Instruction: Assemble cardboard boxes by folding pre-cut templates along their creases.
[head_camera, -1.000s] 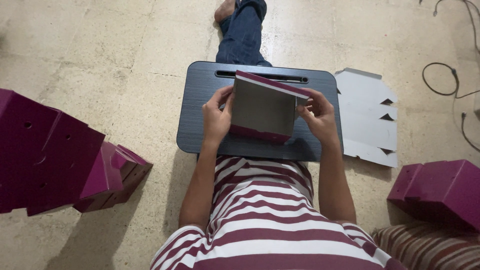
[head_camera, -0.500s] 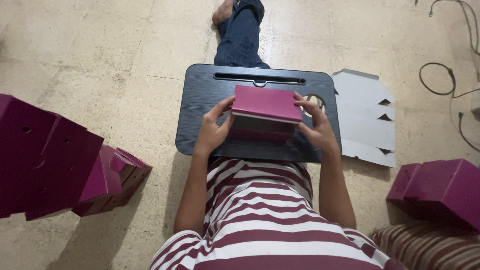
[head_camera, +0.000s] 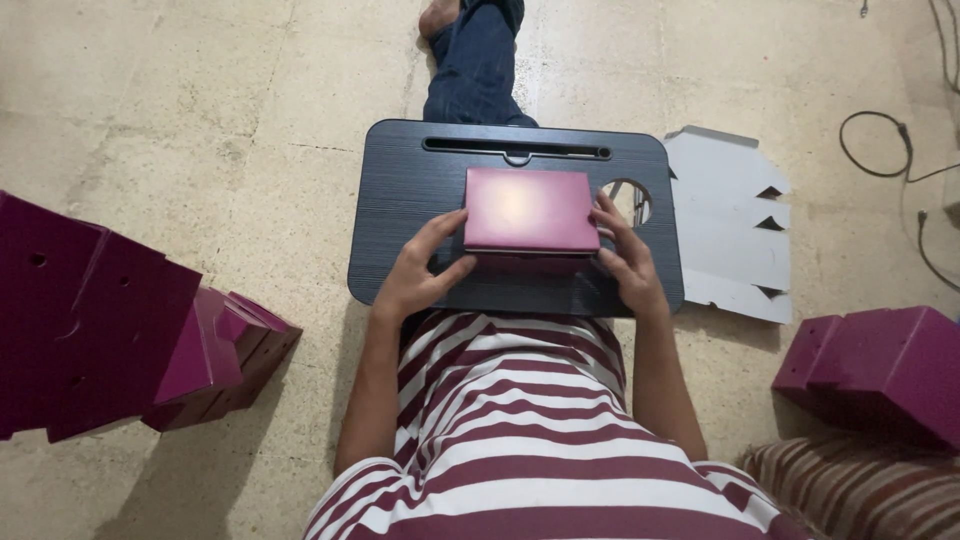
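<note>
It looked like a home: bare stone floor (head_camera: 200, 100), lap desk (head_camera: 400, 230), striped cushion (head_camera: 860, 490), loose cables (head_camera: 880, 150).

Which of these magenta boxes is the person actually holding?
The closed magenta box on the dark lap desk, between the left hand and right hand; the others lie untouched on the floor.

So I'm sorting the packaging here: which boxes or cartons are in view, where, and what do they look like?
Magenta box: closed, rectangular, on the dark lap tray, between left hand and right hand.
Flat carton blank: white, unfolded, on the floor right of the tray.
Left stack of boxes: magenta, floor, far left.
Right stack of boxes: magenta, floor, lower right.
</note>
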